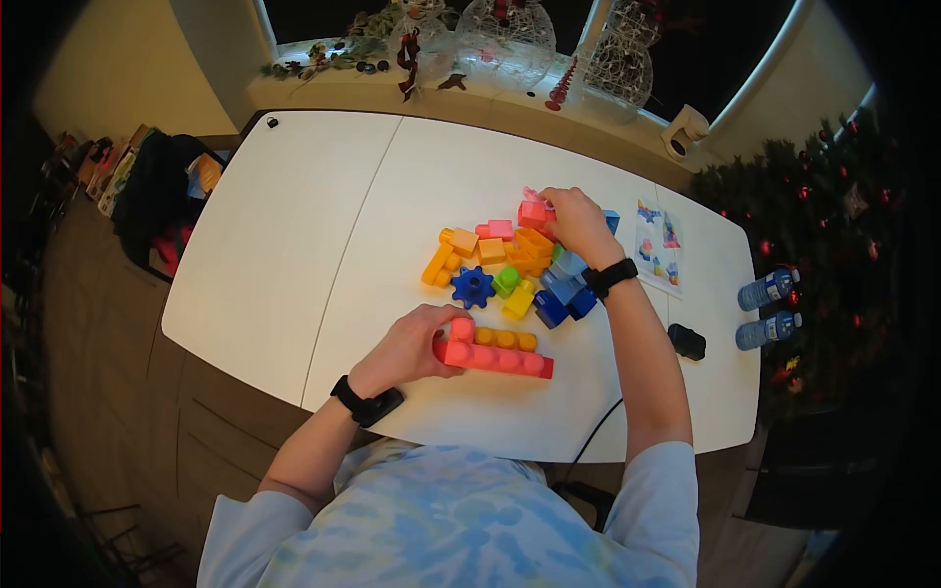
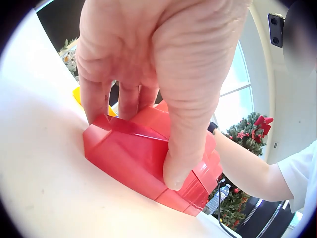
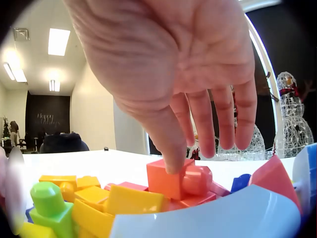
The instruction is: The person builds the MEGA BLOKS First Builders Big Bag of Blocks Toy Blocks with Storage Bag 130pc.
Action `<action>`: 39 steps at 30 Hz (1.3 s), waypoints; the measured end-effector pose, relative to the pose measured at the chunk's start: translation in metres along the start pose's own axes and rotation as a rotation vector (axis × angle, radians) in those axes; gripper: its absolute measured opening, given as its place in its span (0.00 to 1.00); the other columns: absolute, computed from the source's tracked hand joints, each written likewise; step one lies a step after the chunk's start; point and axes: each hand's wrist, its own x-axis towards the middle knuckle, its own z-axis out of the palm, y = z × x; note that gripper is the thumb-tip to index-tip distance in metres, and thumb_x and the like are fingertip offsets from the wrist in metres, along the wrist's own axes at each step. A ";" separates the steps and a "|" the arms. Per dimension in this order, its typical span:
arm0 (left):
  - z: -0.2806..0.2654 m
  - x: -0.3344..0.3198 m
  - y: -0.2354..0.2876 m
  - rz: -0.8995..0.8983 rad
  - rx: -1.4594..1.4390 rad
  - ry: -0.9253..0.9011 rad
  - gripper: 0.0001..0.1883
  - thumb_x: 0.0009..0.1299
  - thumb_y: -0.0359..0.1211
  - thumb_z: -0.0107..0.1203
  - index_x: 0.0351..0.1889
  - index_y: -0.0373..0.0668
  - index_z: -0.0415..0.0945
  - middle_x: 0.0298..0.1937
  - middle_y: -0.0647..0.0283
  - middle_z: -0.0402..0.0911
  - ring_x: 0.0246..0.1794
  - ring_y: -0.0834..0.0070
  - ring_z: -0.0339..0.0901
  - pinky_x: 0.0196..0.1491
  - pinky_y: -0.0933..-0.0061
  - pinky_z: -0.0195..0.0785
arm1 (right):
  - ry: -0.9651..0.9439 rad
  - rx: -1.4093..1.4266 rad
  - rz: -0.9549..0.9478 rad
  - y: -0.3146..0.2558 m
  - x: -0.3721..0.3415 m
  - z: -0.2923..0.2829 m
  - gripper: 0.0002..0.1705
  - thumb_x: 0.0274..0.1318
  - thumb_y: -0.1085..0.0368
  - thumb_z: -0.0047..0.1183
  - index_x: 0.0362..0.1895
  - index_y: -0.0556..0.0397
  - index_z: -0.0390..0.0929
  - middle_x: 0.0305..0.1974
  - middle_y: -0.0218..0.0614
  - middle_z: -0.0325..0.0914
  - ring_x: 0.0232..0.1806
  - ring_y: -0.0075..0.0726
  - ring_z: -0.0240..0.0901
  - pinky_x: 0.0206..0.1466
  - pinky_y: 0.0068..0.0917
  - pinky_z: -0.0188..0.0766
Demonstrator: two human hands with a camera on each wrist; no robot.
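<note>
My left hand (image 1: 407, 345) grips the left end of a row of red toy building blocks (image 1: 495, 360), low at the near side of the white table. In the left wrist view the thumb presses one face of the red blocks (image 2: 133, 158), with the fingers over the far side. An orange studded block (image 1: 505, 339) lies along the row's back. My right hand (image 1: 580, 223) reaches over a block pile. Its thumb touches a single red block (image 3: 166, 181) in the right wrist view, while the other fingers extend loosely behind it.
Around the pile lie a dark blue gear-shaped block (image 1: 473, 286), a green block (image 1: 506, 281) and orange blocks (image 1: 529, 250). A printed picture sheet (image 1: 660, 247) lies to the right. Two water bottles (image 1: 768, 290) stand by the right edge, near a black object (image 1: 686, 342).
</note>
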 end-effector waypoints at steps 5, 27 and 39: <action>-0.001 0.001 0.002 -0.020 -0.006 -0.016 0.36 0.48 0.33 0.81 0.58 0.44 0.80 0.52 0.54 0.83 0.53 0.54 0.81 0.58 0.60 0.77 | -0.054 0.084 0.051 0.010 0.001 0.004 0.16 0.54 0.70 0.63 0.48 0.48 0.85 0.42 0.47 0.86 0.47 0.54 0.84 0.50 0.47 0.81; 0.000 0.000 -0.001 -0.041 -0.027 -0.017 0.37 0.47 0.33 0.79 0.59 0.46 0.79 0.54 0.54 0.83 0.56 0.52 0.79 0.61 0.57 0.74 | -0.329 0.574 -0.266 -0.090 -0.101 -0.042 0.11 0.53 0.68 0.65 0.39 0.57 0.79 0.39 0.46 0.80 0.45 0.55 0.78 0.47 0.44 0.75; -0.001 0.001 0.000 -0.041 -0.003 -0.028 0.38 0.47 0.33 0.80 0.59 0.46 0.78 0.54 0.54 0.82 0.57 0.52 0.78 0.62 0.57 0.73 | -0.407 0.620 -0.293 -0.090 -0.106 -0.030 0.09 0.55 0.73 0.62 0.39 0.59 0.78 0.38 0.46 0.80 0.43 0.56 0.78 0.46 0.45 0.75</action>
